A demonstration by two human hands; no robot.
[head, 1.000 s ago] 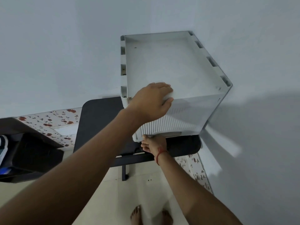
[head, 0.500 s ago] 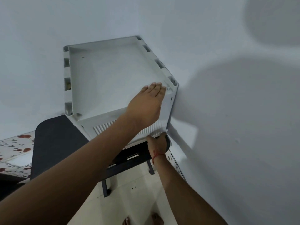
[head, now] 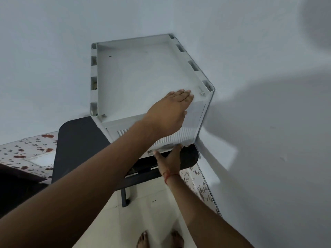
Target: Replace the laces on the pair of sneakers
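No sneakers or laces are in view, so I judge they may sit inside the white box [head: 143, 77], though I cannot tell. The box stands on a dark table [head: 77, 140], tucked close to the wall [head: 268, 122]. My left hand [head: 168, 115] lies flat on the box's top front edge, fingers straight and together, pressing. My right hand [head: 170, 158] reaches under the front's lower lip; its fingertips are hidden, so I cannot tell whether they hook it. To open it well, I'd steady the top while pulling the lip evenly, keeping the box from sliding off the table.
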